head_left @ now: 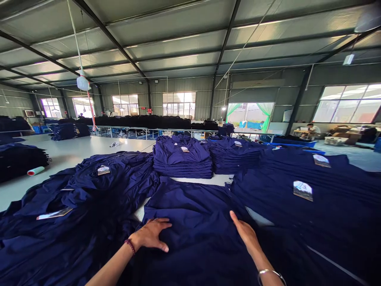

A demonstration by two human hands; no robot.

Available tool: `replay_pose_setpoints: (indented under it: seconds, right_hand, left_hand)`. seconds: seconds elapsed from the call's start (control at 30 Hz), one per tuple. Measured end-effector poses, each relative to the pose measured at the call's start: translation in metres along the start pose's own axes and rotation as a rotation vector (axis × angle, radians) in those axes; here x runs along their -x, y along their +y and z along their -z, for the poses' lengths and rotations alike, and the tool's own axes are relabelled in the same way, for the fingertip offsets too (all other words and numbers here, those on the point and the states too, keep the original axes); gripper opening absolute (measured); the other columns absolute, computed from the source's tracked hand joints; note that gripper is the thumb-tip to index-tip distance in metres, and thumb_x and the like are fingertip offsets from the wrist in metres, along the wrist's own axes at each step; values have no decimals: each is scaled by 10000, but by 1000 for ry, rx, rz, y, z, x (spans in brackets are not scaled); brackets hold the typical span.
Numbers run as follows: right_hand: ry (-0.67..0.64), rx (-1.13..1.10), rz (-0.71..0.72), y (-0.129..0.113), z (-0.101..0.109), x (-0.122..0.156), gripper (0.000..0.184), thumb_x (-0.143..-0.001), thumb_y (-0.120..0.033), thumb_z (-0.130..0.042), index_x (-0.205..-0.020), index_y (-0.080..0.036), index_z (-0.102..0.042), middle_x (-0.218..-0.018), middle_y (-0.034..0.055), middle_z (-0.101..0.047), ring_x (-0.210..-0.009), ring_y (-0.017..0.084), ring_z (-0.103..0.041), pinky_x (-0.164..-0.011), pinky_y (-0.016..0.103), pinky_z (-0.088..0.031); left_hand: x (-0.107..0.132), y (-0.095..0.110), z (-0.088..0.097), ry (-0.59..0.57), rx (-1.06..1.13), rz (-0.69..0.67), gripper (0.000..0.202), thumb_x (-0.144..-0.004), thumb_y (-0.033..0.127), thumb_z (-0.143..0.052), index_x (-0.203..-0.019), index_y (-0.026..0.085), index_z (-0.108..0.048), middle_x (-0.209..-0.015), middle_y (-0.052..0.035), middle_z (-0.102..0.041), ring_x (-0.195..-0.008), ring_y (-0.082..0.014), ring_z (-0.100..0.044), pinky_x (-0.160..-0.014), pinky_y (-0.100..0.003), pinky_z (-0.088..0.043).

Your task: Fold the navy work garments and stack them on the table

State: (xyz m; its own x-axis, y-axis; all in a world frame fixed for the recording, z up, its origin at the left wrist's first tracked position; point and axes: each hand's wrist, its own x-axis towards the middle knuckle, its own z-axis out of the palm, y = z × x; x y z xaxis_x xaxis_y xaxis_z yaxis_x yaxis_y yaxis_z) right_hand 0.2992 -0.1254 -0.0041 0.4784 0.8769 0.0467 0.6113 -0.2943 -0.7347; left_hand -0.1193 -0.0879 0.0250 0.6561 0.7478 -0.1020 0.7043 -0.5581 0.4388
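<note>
A dark navy garment lies spread on the table in front of me. My left hand rests on its left part, fingers spread and thumb apart. Along its right side lies my right hand, palm turned inward, fingers stretched out and nothing gripped. To the left is a loose heap of navy garments with paper tags on it. At the right, a layered pile of navy garments carries a printed tag.
Folded navy stacks stand just beyond the garment. A lint roller lies on the white table at left, near a dark pile. Blue bins sit beyond the right pile. A person is far off at right.
</note>
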Motion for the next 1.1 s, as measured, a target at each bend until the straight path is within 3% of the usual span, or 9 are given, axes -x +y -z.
replay_pose_setpoints:
  seconds: [0.17, 0.3, 0.43, 0.57, 0.7, 0.77, 0.87, 1.0, 1.1]
  right_hand:
    - [-183, -160, 56, -9, -2, 7, 180, -624, -395, -659, -664, -221, -635, -680, 0, -685, -738, 185, -648, -691, 259, -479]
    - [-286, -267, -62, -18, 6, 16, 281, -617, -391, -669, -837, -216, -678, -671, -29, -636, -587, 113, -563, -501, 206, -368]
    - [-393, -269, -163, -26, 15, 28, 318, -636, -471, -701, -780, -189, -676, -594, -34, -566, -530, 89, -520, -449, 183, -290]
    - [-370, -200, -248, -27, 9, 37, 362, -626, -533, -708, -683, -197, -587, -519, -41, -519, -463, 85, -503, -432, 184, -247]
    - [-326, -203, -62, -26, -1, 37, 239, -547, -378, -703, -666, -221, -569, -551, -36, -558, -554, 120, -557, -509, 208, -374]
    - [-183, -277, 96, -30, 0, 34, 232, -556, -397, -665, -704, -230, -599, -680, -3, -643, -718, 168, -633, -663, 246, -478]
    - [93, -392, 255, -35, 10, 26, 336, -609, -514, -616, -805, -241, -617, -901, 49, -706, -975, 235, -660, -888, 296, -497]
    - [132, -400, 172, -17, 15, 21, 452, -632, -511, -598, -995, -243, -620, -1002, 73, -727, -1026, 248, -677, -900, 320, -516]
    - [60, -235, 40, 7, 9, 20, 387, -672, -542, -591, -882, -226, -662, -859, 74, -737, -894, 264, -704, -787, 345, -545]
  left_hand:
    - [13, -11, -6, -20, -38, 65, 774, -694, 171, -631, -1442, 296, -481, -1558, -67, -411, -1438, -266, -362, -1213, -506, -167]
    - [23, -17, -4, -2, -33, 42, 810, -668, 106, -554, -1445, 321, -471, -1551, -31, -423, -1446, -222, -351, -1219, -480, -170]
    - [31, -21, -7, 14, -28, 48, 861, -634, 76, -522, -1448, 351, -460, -1559, 6, -408, -1453, -226, -339, -1223, -501, -136]
    - [35, -23, -9, 22, -17, 66, 890, -612, 74, -527, -1441, 390, -459, -1565, 34, -393, -1458, -233, -327, -1222, -517, -124]
    - [37, -19, -8, 31, -24, 84, 894, -602, 58, -518, -1434, 383, -474, -1562, 39, -400, -1460, -245, -323, -1225, -508, -137]
    - [40, -14, -5, 48, -27, 78, 887, -606, 38, -480, -1424, 381, -488, -1552, 52, -416, -1458, -228, -328, -1230, -494, -137]
    - [46, -6, 1, 96, -23, 40, 855, -633, 17, -416, -1397, 388, -519, -1528, 81, -448, -1456, -184, -330, -1236, -462, -135]
    - [57, 0, 4, 27, -6, -9, 690, -725, 93, -479, -1329, 408, -586, -1503, 75, -483, -1448, -232, -347, -1222, -497, -176]
    - [55, -1, 3, 14, 34, 14, 467, -804, 291, -584, -1263, 344, -657, -1443, 9, -561, -1381, -284, -447, -1181, -475, -292]
